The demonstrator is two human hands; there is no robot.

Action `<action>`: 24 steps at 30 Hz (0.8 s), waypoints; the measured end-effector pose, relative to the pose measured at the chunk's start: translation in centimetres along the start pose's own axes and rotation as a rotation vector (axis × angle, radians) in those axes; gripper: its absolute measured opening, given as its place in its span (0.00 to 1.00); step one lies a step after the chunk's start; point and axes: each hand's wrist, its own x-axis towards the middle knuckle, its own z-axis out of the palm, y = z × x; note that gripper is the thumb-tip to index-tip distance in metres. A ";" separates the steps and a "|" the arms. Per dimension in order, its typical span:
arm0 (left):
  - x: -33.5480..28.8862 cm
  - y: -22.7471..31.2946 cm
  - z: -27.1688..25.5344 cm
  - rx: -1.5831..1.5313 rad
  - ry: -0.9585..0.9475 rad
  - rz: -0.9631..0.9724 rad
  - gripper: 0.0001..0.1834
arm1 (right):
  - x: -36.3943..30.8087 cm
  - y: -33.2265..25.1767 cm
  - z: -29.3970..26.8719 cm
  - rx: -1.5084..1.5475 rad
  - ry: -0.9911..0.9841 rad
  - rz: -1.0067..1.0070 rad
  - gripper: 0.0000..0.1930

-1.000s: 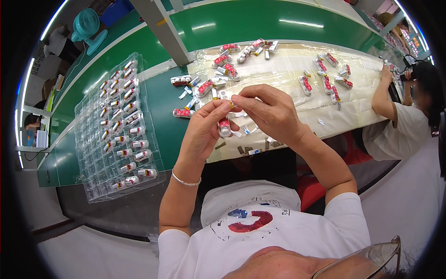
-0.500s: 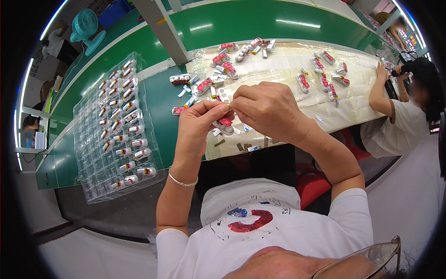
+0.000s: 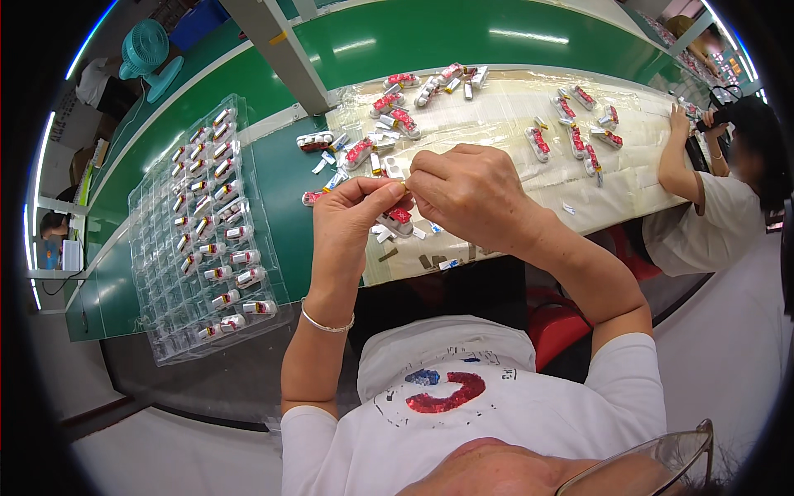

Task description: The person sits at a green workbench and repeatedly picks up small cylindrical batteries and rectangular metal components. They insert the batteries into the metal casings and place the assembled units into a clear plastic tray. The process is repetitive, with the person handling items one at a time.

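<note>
Compared with the frame from a second ago, the right hand (image 3: pixel 475 194) is now curled more tightly, where its fingers were spread and extended before; its fingertips are now brought closer to those of the left hand (image 3: pixel 351 219). The red-and-white piece (image 3: pixel 398 217), seen more upright a second ago, is now tilted and partly covered by the left thumb. Little is changed since half a second ago.

A small yellowish bit (image 3: pixel 406 191) is pinched between the left thumb and forefinger, and is met from the other side by the right fingertips. Whether it is also gripped by the right hand cannot be told, since the fingertips are hidden by the knuckles. The red-and-white piece is seen just below the left thumb, between the hands; whether it is held by the lower left fingers cannot be told.

Beyond the left fingers, similar red-and-white toys (image 3: pixel 360 154) are heaped among loose scraps (image 3: pixel 319 167). A clear tray (image 3: pixel 153 273), partly filled with small pieces (image 3: pixel 239 233), is set left of the hands, on the green bench (image 3: pixel 277 186).
</note>
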 end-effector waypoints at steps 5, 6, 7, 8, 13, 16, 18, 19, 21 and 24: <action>0.2 -0.3 0.3 -0.003 0.033 0.040 0.06 | -0.3 0.1 1.4 0.012 0.118 0.014 0.07; 0.2 -0.3 0.3 -0.001 0.037 0.039 0.06 | -0.3 0.2 1.7 0.026 0.152 0.004 0.07; 0.3 -0.4 0.1 0.002 0.040 0.039 0.06 | -0.2 0.4 1.9 0.040 0.185 -0.005 0.08; 0.3 -0.4 0.1 0.005 0.044 0.039 0.06 | -0.2 0.4 1.8 0.103 0.189 0.037 0.07; 0.1 0.3 -0.5 -0.063 -0.009 -0.007 0.07 | -0.9 2.3 2.3 0.918 0.319 0.542 0.01; 0.0 0.2 -1.2 -0.181 -0.035 -0.050 0.07 | -2.6 4.6 2.5 0.927 0.134 0.624 0.05; 0.1 -0.3 -1.5 -0.265 -0.056 -0.068 0.08 | -3.0 4.3 2.8 0.912 0.016 0.564 0.09; 0.2 -0.7 -1.6 -0.305 -0.076 -0.074 0.09 | -2.7 3.2 2.2 1.034 -0.043 0.621 0.11; 0.3 -1.2 -1.5 -0.360 -0.114 -0.092 0.10 | -2.5 1.7 2.4 1.258 -0.022 0.664 0.13; 0.3 -1.5 -0.9 -0.416 -0.167 -0.132 0.11 | -2.1 0.2 2.8 1.478 0.170 0.691 0.13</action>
